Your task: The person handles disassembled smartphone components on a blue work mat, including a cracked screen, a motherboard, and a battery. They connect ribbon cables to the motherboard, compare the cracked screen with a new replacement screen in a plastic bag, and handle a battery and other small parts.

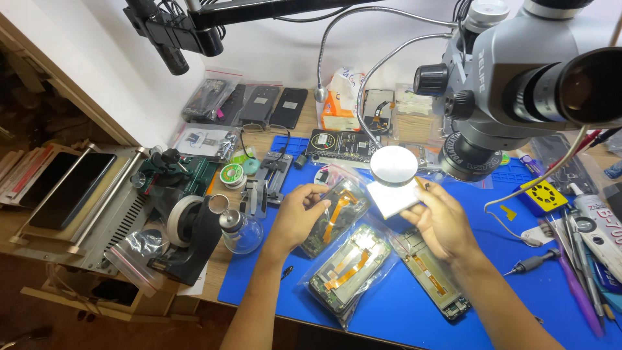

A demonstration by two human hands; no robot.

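Microscope (512, 84) overhangs hands; bagged phone frames (350, 269) beneath.

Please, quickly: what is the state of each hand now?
Left hand: closed on a clear bag with a phone part.
Right hand: fingers curled around a white square pad, holding it.

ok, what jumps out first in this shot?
The big grey stereo microscope fills the upper right, over a bright blue work mat. At centre the left hand holds a clear plastic bag with a phone board and orange flex cable, while the right hand grips a white square pad.
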